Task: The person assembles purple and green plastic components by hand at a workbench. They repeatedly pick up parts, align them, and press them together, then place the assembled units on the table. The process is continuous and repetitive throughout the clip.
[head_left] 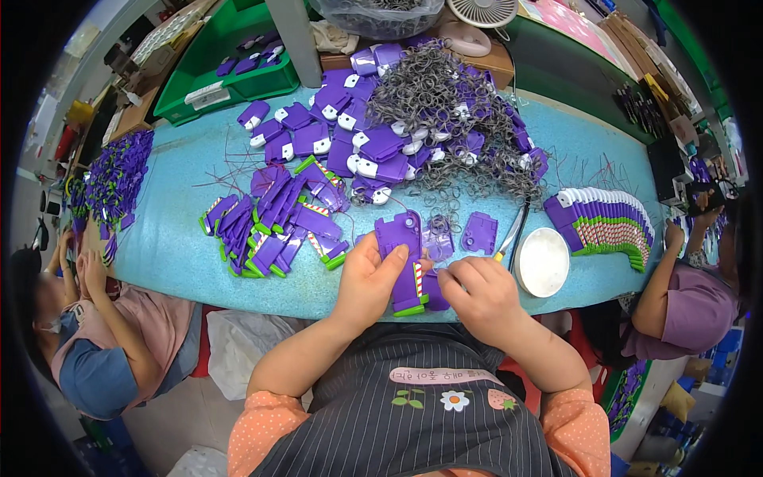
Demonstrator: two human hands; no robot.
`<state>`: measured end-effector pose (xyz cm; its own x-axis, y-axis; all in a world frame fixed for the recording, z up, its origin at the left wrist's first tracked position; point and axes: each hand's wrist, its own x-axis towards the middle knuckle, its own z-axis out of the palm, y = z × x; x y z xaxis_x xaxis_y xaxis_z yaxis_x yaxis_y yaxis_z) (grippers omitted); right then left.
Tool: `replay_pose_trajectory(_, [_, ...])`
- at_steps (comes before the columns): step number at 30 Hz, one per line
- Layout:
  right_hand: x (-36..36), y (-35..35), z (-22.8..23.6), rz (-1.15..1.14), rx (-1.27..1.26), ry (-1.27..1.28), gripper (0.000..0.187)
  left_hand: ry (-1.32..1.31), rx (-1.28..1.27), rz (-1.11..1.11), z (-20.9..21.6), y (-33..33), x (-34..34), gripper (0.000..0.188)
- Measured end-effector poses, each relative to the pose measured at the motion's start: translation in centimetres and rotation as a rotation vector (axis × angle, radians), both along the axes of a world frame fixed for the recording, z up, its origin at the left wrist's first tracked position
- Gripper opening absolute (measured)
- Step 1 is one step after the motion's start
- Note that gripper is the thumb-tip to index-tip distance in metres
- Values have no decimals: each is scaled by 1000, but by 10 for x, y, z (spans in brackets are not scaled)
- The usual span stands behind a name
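Note:
My left hand (362,282) grips a purple plastic casing (397,230) with a green end and a red-and-white striped strip, held above the table's front edge. Close to the casing's right side is my right hand (485,298). Its fingers are pinched together, and whatever they hold is too small to make out. Just beyond the hands lie a clear plastic piece (438,242) and a loose purple shell half (480,233). A slim tool with a yellow part (499,255) lies beside a round white dish (543,262).
Purple-and-green parts (274,211) with thin wires are heaped at left. Farther back are purple-and-white pieces (330,107) and tangled grey rings (433,87). A fanned row of casings (604,222) stands right. A green crate (171,103) is far left. People sit on both sides.

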<state>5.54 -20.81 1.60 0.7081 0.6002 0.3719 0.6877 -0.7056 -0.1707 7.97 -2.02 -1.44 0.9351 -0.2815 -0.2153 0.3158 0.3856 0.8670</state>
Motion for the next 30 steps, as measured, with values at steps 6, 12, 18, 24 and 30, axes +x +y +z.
replay_pose_trajectory(6, [0, -1, -2, -175, 226, 43, 24, -78, -23, 144, -5, -3, -6, 21])
replay_pose_trajectory(12, [3, 2, -20, -293, 945, 668, 11, -192, -13, 50, -1, -12, -17, 25])
replay_pose_trajectory(18, [-34, -48, 20, -467, 1091, 491, 3, 9, 30, 30, 25, 11, -37, 36])
replay_pose_trajectory(24, [-52, -105, 20, -739, 443, -2, 5, 253, 30, -160, 8, 18, -29, 28])
replay_pose_trajectory(30, [-47, -109, -9, -750, 313, -39, 8, 38, 101, -19, 7, -7, -5, 32])
